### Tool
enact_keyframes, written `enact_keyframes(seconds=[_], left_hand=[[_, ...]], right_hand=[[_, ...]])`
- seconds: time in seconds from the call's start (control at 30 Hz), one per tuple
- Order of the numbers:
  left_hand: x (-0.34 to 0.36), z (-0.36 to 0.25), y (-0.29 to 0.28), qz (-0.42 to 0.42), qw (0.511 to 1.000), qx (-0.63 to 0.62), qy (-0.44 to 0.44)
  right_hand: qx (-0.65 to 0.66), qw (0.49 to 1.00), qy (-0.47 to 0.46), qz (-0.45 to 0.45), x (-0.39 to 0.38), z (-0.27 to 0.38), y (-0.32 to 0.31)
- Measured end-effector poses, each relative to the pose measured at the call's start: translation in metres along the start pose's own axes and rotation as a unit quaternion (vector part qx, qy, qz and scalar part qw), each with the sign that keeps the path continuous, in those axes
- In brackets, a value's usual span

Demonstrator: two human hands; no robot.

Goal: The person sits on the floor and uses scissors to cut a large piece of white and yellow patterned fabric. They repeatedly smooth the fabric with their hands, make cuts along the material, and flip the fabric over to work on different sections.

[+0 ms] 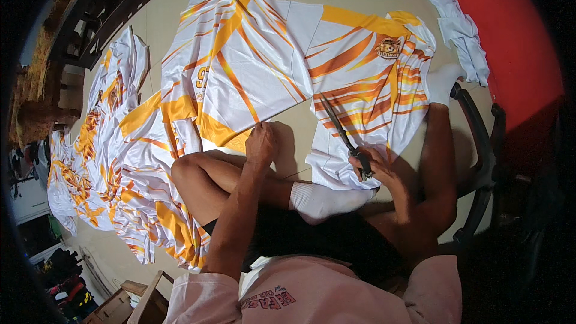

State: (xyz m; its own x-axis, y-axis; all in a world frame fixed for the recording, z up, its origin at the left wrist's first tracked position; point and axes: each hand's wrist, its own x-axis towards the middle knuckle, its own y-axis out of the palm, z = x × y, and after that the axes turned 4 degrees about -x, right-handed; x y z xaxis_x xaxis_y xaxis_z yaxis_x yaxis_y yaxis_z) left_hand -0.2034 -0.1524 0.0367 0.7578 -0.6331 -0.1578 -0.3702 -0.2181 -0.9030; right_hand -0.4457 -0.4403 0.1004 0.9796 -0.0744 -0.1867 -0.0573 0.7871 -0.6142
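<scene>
Printed white fabric [273, 81] with orange and yellow streaks lies spread over the floor in front of me. My left hand [261, 144] is closed at its near edge, pinching the cloth there. In my right hand [377, 165] I hold a pair of long dark scissors [339, 122], gripped by the black handles. Their blades point away and to the left, over a second streaked piece [363, 72] that bears a round animal emblem. The two pieces meet near the scissors' tip. Whether the blades are parted is hard to make out.
A large heap of similar streaked fabric [129, 186] lies to my left. White cloth [459, 39] sits by a red surface [504, 24] at the far right. My sock-covered feet rest by the fabric. A black curved chair base [480, 138] stands at right, wooden furniture [135, 300] at lower left.
</scene>
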Motion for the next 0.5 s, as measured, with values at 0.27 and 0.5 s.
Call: enact_keyframes(seconds=[0.27,0.5], left_hand=[[-0.006,-0.001,-0.015,-0.016,0.997,0.059,-0.051],[-0.021,-0.011,-0.05,0.06,0.997,0.039,0.011]], right_hand=[[0.236,0.944,0.151,0.176,-0.006,0.015,-0.002],[0.267,0.921,0.219,0.178,-0.005,0.021,0.012]])
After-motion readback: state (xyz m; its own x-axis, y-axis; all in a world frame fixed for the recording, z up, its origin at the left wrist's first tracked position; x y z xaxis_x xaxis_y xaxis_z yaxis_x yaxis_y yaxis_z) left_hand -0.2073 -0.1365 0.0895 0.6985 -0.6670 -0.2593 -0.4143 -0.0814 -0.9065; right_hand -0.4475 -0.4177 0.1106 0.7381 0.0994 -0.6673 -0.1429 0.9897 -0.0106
